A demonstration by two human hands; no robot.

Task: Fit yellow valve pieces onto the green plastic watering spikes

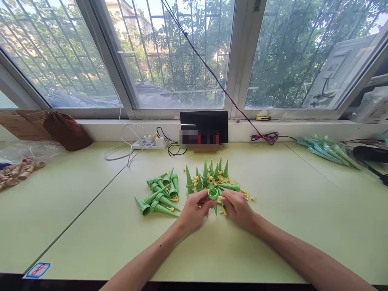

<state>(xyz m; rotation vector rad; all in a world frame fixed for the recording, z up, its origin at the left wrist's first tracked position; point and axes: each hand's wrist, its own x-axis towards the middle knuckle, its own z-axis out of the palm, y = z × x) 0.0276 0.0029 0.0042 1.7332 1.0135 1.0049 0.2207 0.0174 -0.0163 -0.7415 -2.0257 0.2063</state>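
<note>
Both my hands meet at the middle of the pale green table (91, 226). My left hand (194, 211) and my right hand (238, 208) are closed on one green cone-shaped spike (213, 195), held point down with its round open end up. Just behind them, several green spikes (209, 173) stand upright among small yellow pieces (245, 195). To the left lies a pile of green spikes (160, 194) on their sides.
A black device (203, 127) leans against the window ledge with a white power strip (150, 143) and cables beside it. A brown pouch (66, 131) and a clear bag of items (18, 169) sit at left. Teal packets (329, 150) lie at right.
</note>
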